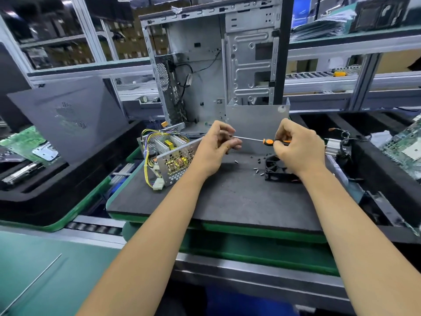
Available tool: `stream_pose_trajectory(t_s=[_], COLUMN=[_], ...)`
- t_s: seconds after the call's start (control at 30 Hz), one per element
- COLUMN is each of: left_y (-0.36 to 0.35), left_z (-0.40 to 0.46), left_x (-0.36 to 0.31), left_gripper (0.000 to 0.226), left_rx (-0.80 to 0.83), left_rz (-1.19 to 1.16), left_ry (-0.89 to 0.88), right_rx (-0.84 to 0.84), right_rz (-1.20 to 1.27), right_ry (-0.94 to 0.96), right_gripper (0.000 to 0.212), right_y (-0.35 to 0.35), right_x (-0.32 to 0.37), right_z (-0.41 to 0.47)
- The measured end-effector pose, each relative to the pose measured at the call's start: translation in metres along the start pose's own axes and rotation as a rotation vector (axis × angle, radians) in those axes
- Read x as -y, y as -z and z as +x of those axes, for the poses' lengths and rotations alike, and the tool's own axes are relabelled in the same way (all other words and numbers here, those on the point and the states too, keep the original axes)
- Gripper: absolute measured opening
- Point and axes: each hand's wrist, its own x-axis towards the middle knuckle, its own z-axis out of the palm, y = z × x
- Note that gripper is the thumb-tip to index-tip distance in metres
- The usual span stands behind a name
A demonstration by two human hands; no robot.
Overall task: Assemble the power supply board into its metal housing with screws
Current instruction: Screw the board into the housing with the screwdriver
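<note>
The power supply board sits inside its perforated metal housing (175,159) at the left of the dark foam mat, with yellow and blue wires (149,169) spilling out. My right hand (298,149) grips the orange and black handle of a screwdriver (266,141) held level above the mat. My left hand (216,147) pinches a small dark screw at the screwdriver's tip. Several loose screws (256,170) lie on the mat beside a black fan (279,168). A folded metal cover (257,117) stands upright behind my hands.
An open computer case (211,65) stands at the back of the mat (227,197). A grey side panel (68,117) leans at the left. Circuit boards lie at the far left (25,142) and far right (405,149). A roller conveyor (95,226) runs underneath.
</note>
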Motion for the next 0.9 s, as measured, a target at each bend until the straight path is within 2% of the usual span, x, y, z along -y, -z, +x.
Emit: stream_pose_trajectory(t_s=[0.1, 0.2, 0.27, 0.33, 0.37, 0.4, 0.47, 0.53, 0.6, 0.77, 0.9], left_y=[0.001, 0.002, 0.016, 0.046, 0.064, 0.082, 0.111, 0.124, 0.129, 0.125, 0.12], left_z=[-0.001, -0.012, -0.023, -0.031, -0.029, -0.024, -0.013, -0.004, 0.0, 0.01, 0.014], left_x=[-0.006, -0.02, -0.035, -0.055, -0.064, -0.071, -0.076, -0.069, -0.059, -0.049, -0.032], left_gripper=[0.039, 0.023, 0.014, 0.011, 0.011, 0.012, 0.021, 0.032, 0.036, 0.04, 0.034], left_rx=[0.007, -0.13, -0.235, -0.323, -0.344, -0.322, -0.124, 0.157, 0.308, 0.427, 0.392], left_rz=[0.002, -0.038, -0.038, 0.115, 0.282, 0.478, 0.774, 0.832, 0.791, 0.757, 0.771], left_ry=[0.036, 0.043, -0.028, -0.123, -0.131, -0.09, 0.117, 0.326, 0.38, 0.368, 0.337], right_rx=[-0.029, -0.013, 0.002, 0.011, 0.009, 0.012, 0.049, 0.096, 0.126, 0.205, 0.294], right_rz=[0.008, 0.007, -0.009, -0.036, -0.05, -0.061, -0.074, -0.09, -0.087, -0.038, 0.001], right_ry=[-0.005, 0.002, 0.022, 0.071, 0.099, 0.125, 0.162, 0.19, 0.218, 0.267, 0.252], right_gripper=[0.013, 0.012, 0.012, 0.013, 0.013, 0.014, 0.014, 0.014, 0.014, 0.015, 0.016], right_y=[0.002, 0.005, 0.006, 0.004, 0.002, 0.001, -0.002, -0.004, -0.006, -0.012, -0.017], right_x=[-0.001, 0.003, 0.004, 0.007, 0.009, 0.011, 0.016, 0.02, 0.024, 0.031, 0.032], right_z=[0.0, -0.001, -0.001, -0.001, -0.001, -0.001, -0.003, -0.004, -0.005, -0.009, -0.01])
